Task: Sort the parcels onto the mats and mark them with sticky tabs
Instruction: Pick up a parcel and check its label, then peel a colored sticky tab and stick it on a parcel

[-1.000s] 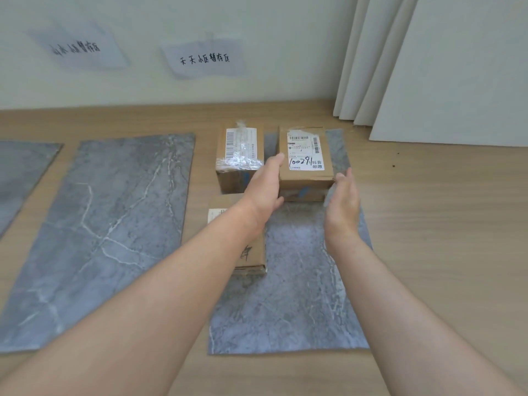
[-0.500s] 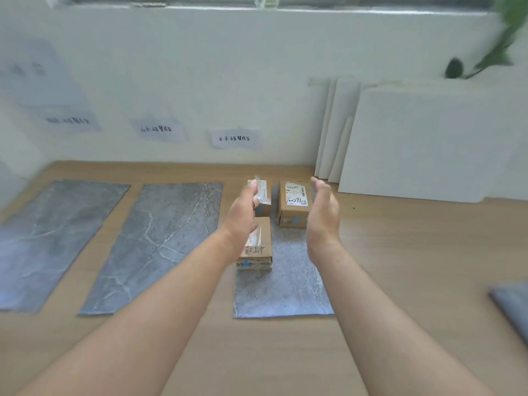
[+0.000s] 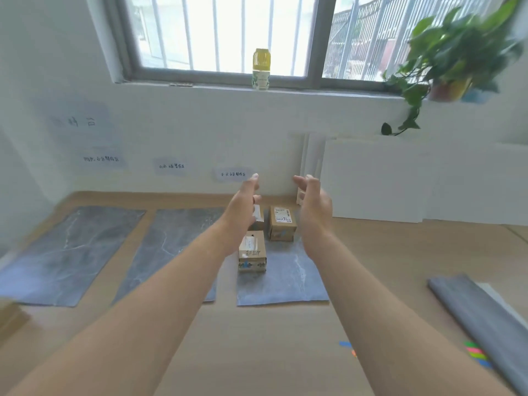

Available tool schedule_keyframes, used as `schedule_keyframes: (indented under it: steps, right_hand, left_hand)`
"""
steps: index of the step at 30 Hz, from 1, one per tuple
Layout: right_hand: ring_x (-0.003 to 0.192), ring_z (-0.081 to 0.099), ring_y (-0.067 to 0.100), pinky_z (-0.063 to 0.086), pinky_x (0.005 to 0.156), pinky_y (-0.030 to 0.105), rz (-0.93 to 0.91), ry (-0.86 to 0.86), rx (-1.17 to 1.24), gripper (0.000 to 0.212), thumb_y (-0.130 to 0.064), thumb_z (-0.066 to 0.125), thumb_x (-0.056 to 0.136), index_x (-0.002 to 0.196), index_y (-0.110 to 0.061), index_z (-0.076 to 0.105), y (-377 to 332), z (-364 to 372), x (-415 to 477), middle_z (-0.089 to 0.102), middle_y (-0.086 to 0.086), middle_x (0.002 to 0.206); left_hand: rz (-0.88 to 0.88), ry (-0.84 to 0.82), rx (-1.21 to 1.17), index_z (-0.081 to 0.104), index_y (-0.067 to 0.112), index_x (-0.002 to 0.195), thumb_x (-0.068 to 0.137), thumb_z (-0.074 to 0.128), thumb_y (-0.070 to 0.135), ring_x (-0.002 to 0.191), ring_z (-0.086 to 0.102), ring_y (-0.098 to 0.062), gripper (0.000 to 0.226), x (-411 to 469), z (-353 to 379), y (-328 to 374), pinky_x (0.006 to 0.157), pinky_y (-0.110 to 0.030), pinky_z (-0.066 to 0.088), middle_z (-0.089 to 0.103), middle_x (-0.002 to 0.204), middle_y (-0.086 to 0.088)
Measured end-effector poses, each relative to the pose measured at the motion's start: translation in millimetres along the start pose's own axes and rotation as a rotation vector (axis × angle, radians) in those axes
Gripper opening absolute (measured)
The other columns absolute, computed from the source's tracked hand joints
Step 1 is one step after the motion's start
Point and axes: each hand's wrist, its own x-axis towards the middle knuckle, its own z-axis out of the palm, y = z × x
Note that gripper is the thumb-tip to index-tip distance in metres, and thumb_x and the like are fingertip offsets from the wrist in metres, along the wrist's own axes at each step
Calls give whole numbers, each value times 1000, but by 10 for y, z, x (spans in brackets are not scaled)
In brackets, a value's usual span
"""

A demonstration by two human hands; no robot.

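Mats lie in a row: left mat [image 3: 71, 252], middle mat [image 3: 171, 247], right mat [image 3: 285, 281]. Right mat carries three parcels [image 3: 281, 224]. Left hand [image 3: 241, 207] and right hand [image 3: 314, 207] hover above the parcels, fingers loosely extended, holding nothing. Sticky tabs [image 3: 475, 354] lie far right.

The front box [image 3: 252, 252] and two back boxes [image 3: 281, 227] are set on the right mat [image 3: 285, 281]. Two more mats [image 3: 168, 252] are laid to its left.
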Motion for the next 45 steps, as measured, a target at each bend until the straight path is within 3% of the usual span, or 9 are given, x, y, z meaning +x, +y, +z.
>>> schedule_keyframes:
  steps: [3,7,14,17,20,23,29,34,45]
  right_hand:
    - [82,57,7,42,72,24,-51,-12,10,41,-40,38,105,119,-21,72,-247,-45,-234,65,1,95]
    - [114,58,10,40,83,23,-72,-86,52,41,-40,39,105,118,-21,72,-419,-16,-626,64,-15,112]
    - [125,55,13,40,106,34,-45,-235,51,42,-43,39,104,123,-24,71,-198,130,-1414,64,-9,128]
    - [125,54,16,39,98,31,-8,-292,37,43,-46,38,103,123,-26,70,-48,251,-1776,64,-9,129]
    - [122,56,13,40,91,24,40,-360,9,40,-42,38,105,121,-27,71,47,480,-2159,65,-10,127]
    - [125,55,13,38,100,32,56,-466,22,40,-42,38,105,121,-26,71,153,797,-2534,64,-10,129]
    - [113,58,10,41,94,31,112,-594,12,39,-40,39,106,118,-23,72,333,1510,-3181,62,-17,111]
    - [130,53,15,38,113,41,140,-653,-27,41,-42,37,104,120,-25,71,638,2271,-3715,63,-9,131]
    - [128,52,16,41,108,39,333,-560,-133,38,-41,40,102,119,-25,70,1510,3789,-4706,60,-7,133]
  left_hand:
    - [39,10,11,44,23,146,102,34,55,138,40,-24,56,-349,-24,177,119,-44,28,48,143,-7]
    - [93,56,9,42,24,148,103,32,53,136,39,-20,55,-863,-102,304,119,-42,25,47,143,-7]
    - [108,226,60,44,26,146,102,29,57,129,41,-18,56,-1671,-516,42,110,-39,31,48,145,-8]
    - [83,301,54,45,26,147,101,30,60,132,41,-21,58,-2043,-807,-181,110,-40,32,50,142,-8]
    - [55,377,62,46,29,144,99,31,65,136,41,-21,60,-2442,-1201,-361,110,-39,34,51,140,-4]
    - [25,488,35,48,30,138,100,30,64,131,41,-24,54,-2784,-1634,-471,113,-42,32,51,138,-7]
    - [-11,636,18,54,29,134,101,30,62,131,45,-25,53,-3379,-2556,-678,110,-42,35,57,136,-8]
    - [-40,659,29,55,28,135,96,31,68,134,45,-28,61,-3780,-3499,-908,117,-49,30,59,132,-5]
    - [-173,573,61,55,25,135,103,22,60,126,45,-19,57,-4020,-5497,-1561,105,-34,32,55,130,1]
